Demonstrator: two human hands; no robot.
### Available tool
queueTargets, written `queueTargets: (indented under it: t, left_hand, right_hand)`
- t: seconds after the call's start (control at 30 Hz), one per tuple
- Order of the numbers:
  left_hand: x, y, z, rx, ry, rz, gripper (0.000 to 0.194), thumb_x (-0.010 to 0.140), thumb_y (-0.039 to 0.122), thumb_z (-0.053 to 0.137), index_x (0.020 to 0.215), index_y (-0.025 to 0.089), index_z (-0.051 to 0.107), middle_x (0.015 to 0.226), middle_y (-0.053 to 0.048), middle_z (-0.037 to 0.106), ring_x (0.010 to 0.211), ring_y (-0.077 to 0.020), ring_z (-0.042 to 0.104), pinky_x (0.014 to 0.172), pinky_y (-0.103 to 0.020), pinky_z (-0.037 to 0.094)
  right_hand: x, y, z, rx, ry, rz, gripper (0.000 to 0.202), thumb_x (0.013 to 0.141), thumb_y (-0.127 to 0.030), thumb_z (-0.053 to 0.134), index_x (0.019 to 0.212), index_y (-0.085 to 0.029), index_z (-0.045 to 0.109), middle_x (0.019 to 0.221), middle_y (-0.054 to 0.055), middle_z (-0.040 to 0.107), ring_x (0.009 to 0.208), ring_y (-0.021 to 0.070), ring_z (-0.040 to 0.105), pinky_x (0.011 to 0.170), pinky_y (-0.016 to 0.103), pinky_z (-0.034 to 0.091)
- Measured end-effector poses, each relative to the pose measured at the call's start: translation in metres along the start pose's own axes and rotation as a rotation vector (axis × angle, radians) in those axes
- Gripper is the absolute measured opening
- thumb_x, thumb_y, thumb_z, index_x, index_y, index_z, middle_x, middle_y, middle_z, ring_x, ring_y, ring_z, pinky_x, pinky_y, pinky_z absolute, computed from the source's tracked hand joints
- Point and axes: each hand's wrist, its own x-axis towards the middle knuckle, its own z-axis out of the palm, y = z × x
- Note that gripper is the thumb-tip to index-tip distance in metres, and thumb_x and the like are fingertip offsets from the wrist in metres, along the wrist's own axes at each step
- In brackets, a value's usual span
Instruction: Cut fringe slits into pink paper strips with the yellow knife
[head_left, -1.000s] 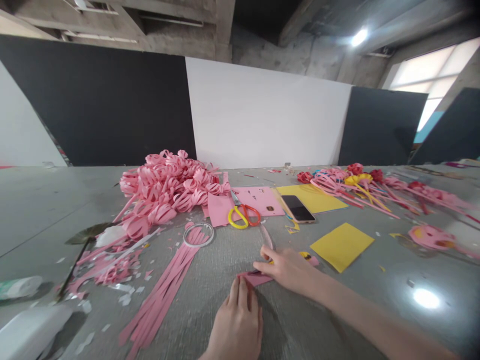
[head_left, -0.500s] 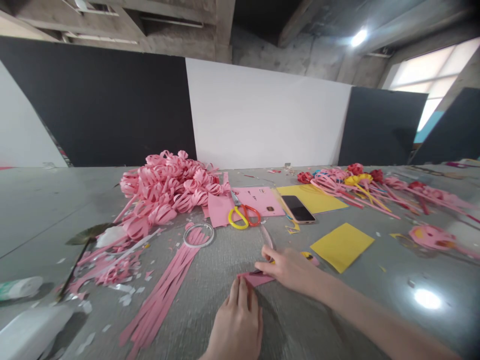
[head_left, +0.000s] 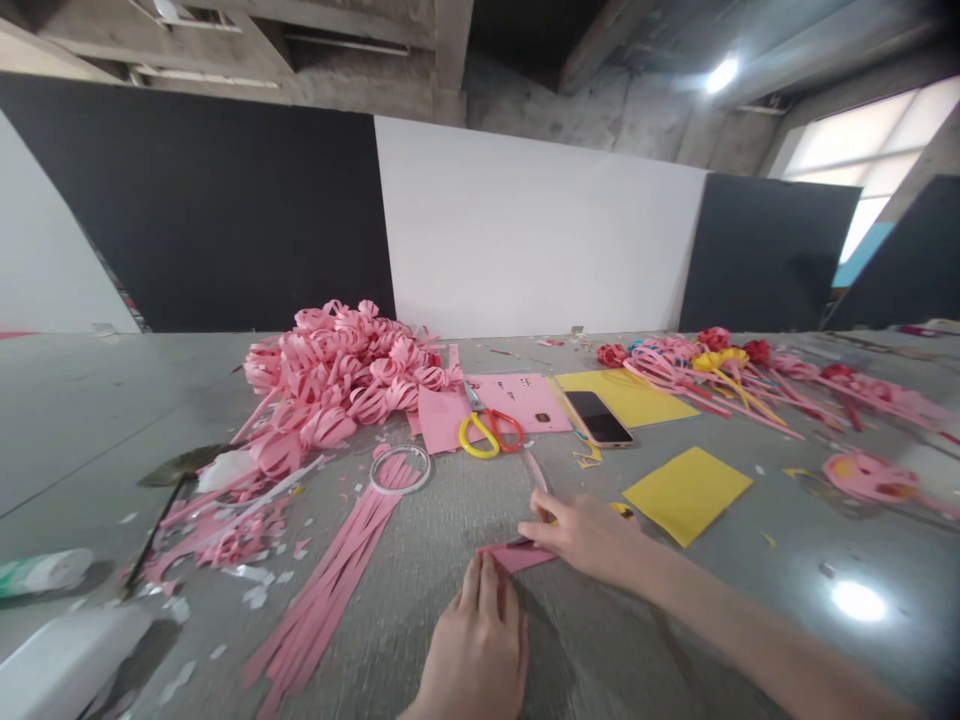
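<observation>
My left hand [head_left: 480, 635] lies flat near the bottom middle, its fingertips pressing the near left edge of a small piece of pink paper [head_left: 525, 556]. Over the paper's right part, my right hand [head_left: 581, 535] is closed on what looks like a utility knife [head_left: 520, 541]. Only a thin dark blade end and a bit of yellow show; the rest is hidden by the fingers. A pale pink strip [head_left: 535, 468] stands out just beyond the right hand. Scissors [head_left: 491, 432] with yellow and orange handles rest farther back on pink sheets [head_left: 442, 415].
Left are a tape roll [head_left: 400, 470], pink paper strips [head_left: 337, 590], a heap of pink paper loops [head_left: 337, 375] and a white box [head_left: 71, 655]. Right are a phone [head_left: 598, 418], yellow paper [head_left: 688, 496] and paper flowers [head_left: 720, 360]. Upright panels [head_left: 532, 225] stand behind.
My right hand has shifted slightly right along the pink paper, with the blade. My left hand stays on the paper. The whole view has moved a little.
</observation>
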Motion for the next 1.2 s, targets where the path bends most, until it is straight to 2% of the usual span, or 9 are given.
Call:
queueTargets:
  t: [0.2, 0.33, 0.47, 0.57, 0.77, 0.9, 1.0, 1.1, 1.2]
  left_hand:
    - [-0.001, 0.000, 0.002, -0.009, -0.006, -0.006, 0.031, 0.078, 0.018, 0.038, 0.100, 0.007, 0.057, 0.105, -0.018, 0.058, 0.098, -0.0273, 0.054, 0.067, -0.031, 0.052]
    - [0.001, -0.001, -0.004, -0.078, -0.033, -0.026, 0.031, 0.076, 0.016, 0.041, 0.101, 0.005, 0.056, 0.105, -0.020, 0.056, 0.098, -0.0287, 0.053, 0.070, -0.034, 0.050]
    - [0.009, -0.006, -0.016, -0.216, -0.124, -0.120, 0.027, 0.073, 0.012, 0.044, 0.097, 0.015, 0.057, 0.103, -0.012, 0.054, 0.093, -0.0246, 0.053, 0.074, -0.037, 0.048]
    - [0.017, -0.015, -0.020, -0.271, -0.139, -0.189, 0.031, 0.072, 0.006, 0.043, 0.097, 0.020, 0.054, 0.108, -0.009, 0.051, 0.097, -0.0227, 0.050, 0.076, -0.036, 0.046]
    - [0.028, -0.035, -0.022, -0.322, -0.268, -0.191, 0.029, 0.073, -0.003, 0.036, 0.085, 0.019, 0.052, 0.083, -0.002, 0.057, 0.078, -0.0159, 0.056, 0.065, -0.025, 0.043]
    - [0.037, -0.058, -0.028, -0.368, -0.331, -0.238, 0.034, 0.071, -0.003, 0.036, 0.092, 0.019, 0.053, 0.078, -0.001, 0.059, 0.069, -0.0138, 0.059, 0.059, -0.021, 0.041]
    - [0.045, -0.085, -0.035, -0.359, -0.340, -0.221, 0.028, 0.070, 0.000, 0.039, 0.072, 0.019, 0.059, 0.072, -0.001, 0.059, 0.071, -0.0138, 0.058, 0.064, -0.020, 0.040]
    - [0.052, -0.116, -0.052, -0.302, -0.278, -0.269, 0.028, 0.073, 0.003, 0.037, 0.072, 0.018, 0.061, 0.080, -0.004, 0.058, 0.078, -0.0159, 0.057, 0.071, -0.025, 0.040]
    - [0.056, -0.140, -0.076, -0.242, -0.202, -0.344, 0.029, 0.076, 0.007, 0.032, 0.078, 0.016, 0.059, 0.088, -0.007, 0.057, 0.079, -0.0173, 0.056, 0.071, -0.028, 0.041]
  right_hand:
    - [-0.001, 0.004, 0.006, 0.004, 0.006, -0.013, 0.020, 0.083, -0.016, 0.040, 0.090, -0.023, 0.057, 0.092, 0.002, 0.051, 0.057, 0.0068, 0.046, 0.049, 0.023, 0.024]
    - [-0.006, 0.012, 0.006, 0.009, -0.008, 0.020, 0.019, 0.085, -0.018, 0.039, 0.090, -0.022, 0.058, 0.092, 0.003, 0.052, 0.056, 0.0069, 0.046, 0.051, 0.022, 0.026]
    - [-0.012, 0.021, 0.006, 0.086, -0.032, 0.056, 0.018, 0.085, -0.020, 0.041, 0.092, -0.021, 0.057, 0.092, 0.004, 0.052, 0.059, 0.0078, 0.048, 0.053, 0.021, 0.030]
    - [-0.014, 0.026, 0.005, 0.118, -0.041, 0.082, 0.018, 0.084, -0.020, 0.043, 0.097, -0.022, 0.056, 0.096, 0.005, 0.050, 0.060, 0.0083, 0.049, 0.054, 0.021, 0.032]
    - [-0.011, 0.028, -0.003, 0.124, 0.058, 0.169, 0.022, 0.087, -0.023, 0.038, 0.102, -0.023, 0.053, 0.096, 0.004, 0.049, 0.061, 0.0085, 0.050, 0.054, 0.021, 0.035]
    - [-0.011, 0.033, -0.012, 0.133, 0.161, 0.225, 0.025, 0.088, -0.026, 0.034, 0.105, -0.022, 0.052, 0.093, 0.004, 0.049, 0.057, 0.0076, 0.050, 0.052, 0.021, 0.036]
    - [-0.012, 0.039, -0.016, 0.140, 0.233, 0.270, 0.026, 0.089, -0.027, 0.031, 0.103, -0.020, 0.052, 0.094, 0.006, 0.049, 0.057, 0.0078, 0.051, 0.051, 0.021, 0.036]
    - [-0.015, 0.045, -0.018, 0.121, 0.278, 0.312, 0.027, 0.089, -0.028, 0.029, 0.102, -0.019, 0.051, 0.096, 0.007, 0.049, 0.057, 0.0087, 0.051, 0.050, 0.022, 0.037]
    - [-0.016, 0.049, -0.019, 0.095, 0.289, 0.337, 0.027, 0.089, -0.028, 0.029, 0.103, -0.020, 0.051, 0.097, 0.007, 0.049, 0.057, 0.0092, 0.052, 0.050, 0.022, 0.037]
